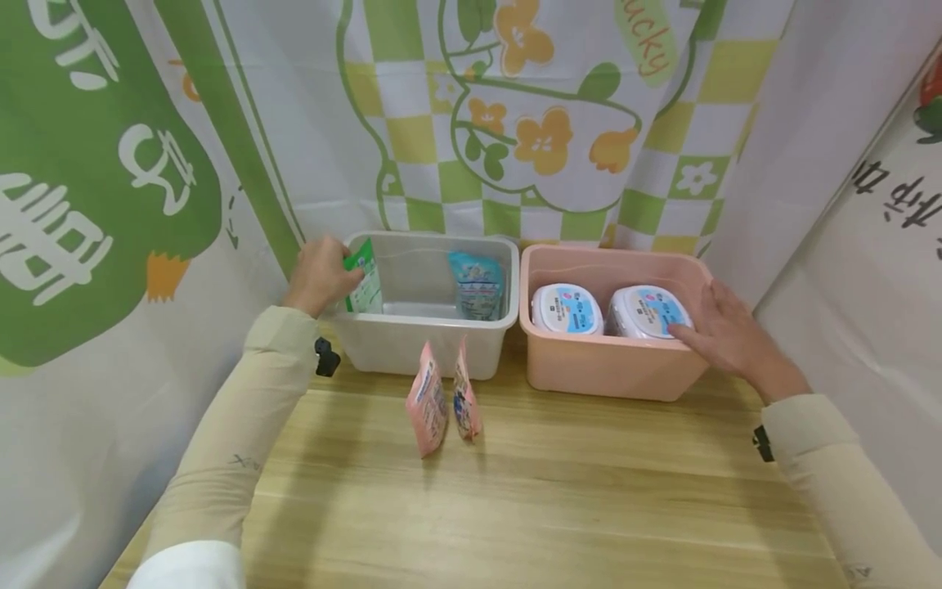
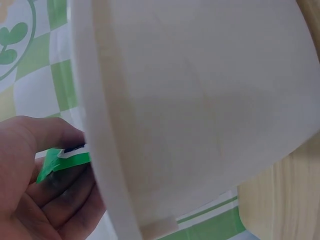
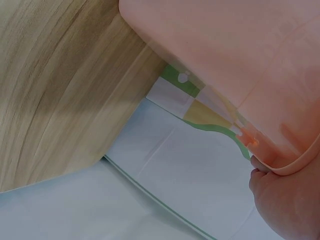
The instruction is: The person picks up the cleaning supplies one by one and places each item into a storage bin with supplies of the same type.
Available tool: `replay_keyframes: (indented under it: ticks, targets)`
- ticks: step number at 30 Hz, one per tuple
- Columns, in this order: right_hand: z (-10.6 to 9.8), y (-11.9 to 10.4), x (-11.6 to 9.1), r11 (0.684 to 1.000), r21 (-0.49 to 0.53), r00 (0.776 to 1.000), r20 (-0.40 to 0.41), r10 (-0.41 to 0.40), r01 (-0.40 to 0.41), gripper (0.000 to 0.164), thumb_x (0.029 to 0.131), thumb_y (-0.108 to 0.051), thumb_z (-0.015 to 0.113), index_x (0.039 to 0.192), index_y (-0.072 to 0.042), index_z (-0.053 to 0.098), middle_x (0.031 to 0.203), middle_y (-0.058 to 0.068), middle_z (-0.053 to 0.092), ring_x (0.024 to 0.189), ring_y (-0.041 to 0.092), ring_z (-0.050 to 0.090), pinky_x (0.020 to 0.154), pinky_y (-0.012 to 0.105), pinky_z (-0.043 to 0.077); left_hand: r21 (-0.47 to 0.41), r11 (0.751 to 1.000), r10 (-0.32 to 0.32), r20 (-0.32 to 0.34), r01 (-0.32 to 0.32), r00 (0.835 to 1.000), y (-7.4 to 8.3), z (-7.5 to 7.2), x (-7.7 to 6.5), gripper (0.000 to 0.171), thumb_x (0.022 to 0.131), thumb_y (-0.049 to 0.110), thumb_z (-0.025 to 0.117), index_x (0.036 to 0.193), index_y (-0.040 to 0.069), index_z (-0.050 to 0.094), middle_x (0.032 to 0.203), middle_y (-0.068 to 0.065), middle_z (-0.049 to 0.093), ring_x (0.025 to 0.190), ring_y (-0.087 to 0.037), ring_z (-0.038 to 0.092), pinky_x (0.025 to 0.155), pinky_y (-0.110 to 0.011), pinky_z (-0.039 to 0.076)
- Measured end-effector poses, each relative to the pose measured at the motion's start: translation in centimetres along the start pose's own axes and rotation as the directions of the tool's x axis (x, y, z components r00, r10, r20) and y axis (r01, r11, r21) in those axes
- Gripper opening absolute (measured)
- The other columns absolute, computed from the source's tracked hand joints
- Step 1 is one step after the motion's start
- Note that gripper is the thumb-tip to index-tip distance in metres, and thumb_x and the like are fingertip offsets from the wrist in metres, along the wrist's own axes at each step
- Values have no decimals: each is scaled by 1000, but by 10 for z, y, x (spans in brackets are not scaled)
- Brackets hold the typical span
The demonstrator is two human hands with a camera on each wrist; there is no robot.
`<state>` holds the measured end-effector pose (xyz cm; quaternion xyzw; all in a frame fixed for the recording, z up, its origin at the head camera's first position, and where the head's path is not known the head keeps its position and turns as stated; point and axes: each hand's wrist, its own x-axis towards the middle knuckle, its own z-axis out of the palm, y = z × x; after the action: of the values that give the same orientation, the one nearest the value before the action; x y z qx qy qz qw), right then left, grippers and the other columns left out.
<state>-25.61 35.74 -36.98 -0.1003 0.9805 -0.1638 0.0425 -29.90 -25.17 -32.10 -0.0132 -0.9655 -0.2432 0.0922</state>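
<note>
At the left end of the grey-white storage bin (image 1: 427,337), my left hand (image 1: 321,276) pinches a green packet (image 1: 365,282) between thumb and fingers. The left wrist view shows the green packet (image 2: 70,161) between them, beside the bin's rim. A blue pouch (image 1: 478,285) stands at that bin's right end. My right hand (image 1: 732,335) holds the right front corner of the pink bin (image 1: 603,366), thumb over the rim. In the right wrist view its fingers (image 3: 259,172) lie against the outside of the rim. Inside the pink bin sit two white lidded tubs, one left (image 1: 567,309), one right (image 1: 648,311).
Two pink pouches, one left (image 1: 428,402) and one right (image 1: 465,397), stand on the wooden table (image 1: 530,507) in front of the grey-white bin. A patterned cloth (image 1: 545,123) hangs right behind both bins, with fabric walls at left and right.
</note>
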Motion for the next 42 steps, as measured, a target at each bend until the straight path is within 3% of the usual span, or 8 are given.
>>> replay_keyframes:
  ticks: [13, 22, 26, 33, 42]
  targets:
    - [5, 2, -1, 1000, -20, 1000, 7, 4, -3, 112, 105, -69, 40, 160, 9, -18, 169, 33, -24, 158, 58, -10, 124, 76, 4, 32, 999, 8, 42, -10, 999, -4, 12, -2, 22, 96, 13, 71, 91, -8, 74, 88, -23, 74, 60, -21, 58, 51, -28, 47]
    - [3, 1, -1, 1000, -31, 1000, 18, 0, 1, 112, 105, -69, 39, 159, 11, -18, 169, 35, -21, 158, 57, -11, 125, 75, 3, 53, 999, 6, 76, -10, 997, -7, 19, 1, 25, 97, 15, 71, 80, -3, 70, 78, -16, 72, 55, -17, 55, 48, -26, 42]
    - [3, 1, -1, 999, -41, 1000, 17, -4, 5, 112, 105, -69, 39, 159, 11, -17, 169, 36, -20, 159, 56, -11, 125, 74, 3, 78, 997, 6, 80, -12, 997, -8, 22, 3, 26, 97, 16, 71, 79, -2, 69, 76, -14, 69, 59, -19, 56, 50, -27, 43]
    - [2, -1, -2, 999, -41, 1000, 10, -10, 10, 110, 106, -67, 40, 160, 11, -16, 169, 37, -19, 159, 57, -9, 125, 75, 4, 103, 994, 21, 69, -28, 997, -7, 26, 3, 35, 96, 16, 70, 66, 5, 56, 70, -9, 60, 67, -24, 52, 57, -30, 40]
    - [1, 0, 2, 998, -58, 1000, 3, -15, 15, 109, 107, -66, 39, 160, 11, -17, 169, 37, -19, 158, 58, -9, 125, 75, 4, 91, 995, 35, 68, -41, 997, -7, 32, 5, 42, 94, 13, 71, 59, 9, 49, 59, -5, 56, 57, -19, 48, 52, -27, 38]
